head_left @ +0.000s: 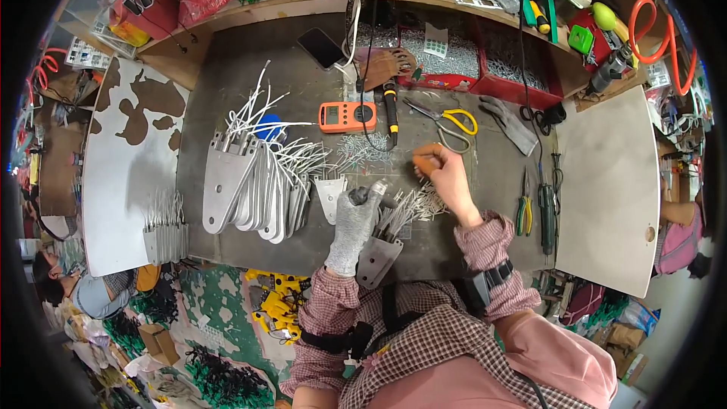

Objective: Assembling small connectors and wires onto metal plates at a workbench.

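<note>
My left hand (354, 223), in a grey glove with bare or taped fingertips, is over the front middle of the dark worktop, its thumb and fingers pinched together. Whatever they hold is too small to make out. To its right, my right hand (448, 180) has orange-brown coverings on its fingertips, which are curled together; I cannot see anything certain between them. A flat grey metal plate with white wires (379, 261) lies beside my left wrist, and another pale plate (330, 197) is just behind it. Loose white wire ends (424, 203) are heaped between the hands. Small metal pins (362, 153) lie scattered beyond.
A row of grey plates with white wires (246, 185) stands at left. Behind are an orange multimeter (347, 117), a black-yellow tool (391, 113), yellow-handled scissors (453, 123), a phone (320, 47) and red bins of metal parts (447, 79). Pliers (525, 208) and a dark green screwdriver (546, 216) lie right.
</note>
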Available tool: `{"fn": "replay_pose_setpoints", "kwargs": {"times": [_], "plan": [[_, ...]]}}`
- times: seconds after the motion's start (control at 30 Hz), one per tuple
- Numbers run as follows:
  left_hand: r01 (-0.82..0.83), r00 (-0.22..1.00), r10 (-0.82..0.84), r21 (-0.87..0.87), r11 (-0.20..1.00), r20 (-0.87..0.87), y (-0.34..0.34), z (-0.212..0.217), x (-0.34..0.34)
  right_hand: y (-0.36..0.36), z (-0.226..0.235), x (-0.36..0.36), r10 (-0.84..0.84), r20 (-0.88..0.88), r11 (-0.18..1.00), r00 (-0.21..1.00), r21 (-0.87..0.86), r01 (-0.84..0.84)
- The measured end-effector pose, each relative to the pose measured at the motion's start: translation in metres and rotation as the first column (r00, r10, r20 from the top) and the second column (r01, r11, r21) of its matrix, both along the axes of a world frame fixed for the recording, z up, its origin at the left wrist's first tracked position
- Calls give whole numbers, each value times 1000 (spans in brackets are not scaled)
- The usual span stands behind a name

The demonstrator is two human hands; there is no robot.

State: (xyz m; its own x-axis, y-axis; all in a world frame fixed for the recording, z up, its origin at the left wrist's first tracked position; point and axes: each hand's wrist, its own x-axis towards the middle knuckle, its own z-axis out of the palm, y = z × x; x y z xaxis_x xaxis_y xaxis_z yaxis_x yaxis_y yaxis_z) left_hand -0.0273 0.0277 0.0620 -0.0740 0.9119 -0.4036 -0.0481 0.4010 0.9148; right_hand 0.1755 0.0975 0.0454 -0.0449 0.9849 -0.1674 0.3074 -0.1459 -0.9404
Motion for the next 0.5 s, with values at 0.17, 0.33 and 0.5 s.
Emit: {"fn": "replay_pose_setpoints", "kwargs": {"times": [0.17,0.33,0.5], "plan": [[-153,974,142,54,987,175,2,27,26,-24,40,-22,34,-425,986,905,-133,-100],[-78,989,94,131,988,-118,-17,-9,25,-28,37,-35,34,-473,989,881,-113,-98],[13,916,-7,12,1000,-400,-17,-11,25,-29,34,-37,61,-468,987,881,-106,-124]]}}
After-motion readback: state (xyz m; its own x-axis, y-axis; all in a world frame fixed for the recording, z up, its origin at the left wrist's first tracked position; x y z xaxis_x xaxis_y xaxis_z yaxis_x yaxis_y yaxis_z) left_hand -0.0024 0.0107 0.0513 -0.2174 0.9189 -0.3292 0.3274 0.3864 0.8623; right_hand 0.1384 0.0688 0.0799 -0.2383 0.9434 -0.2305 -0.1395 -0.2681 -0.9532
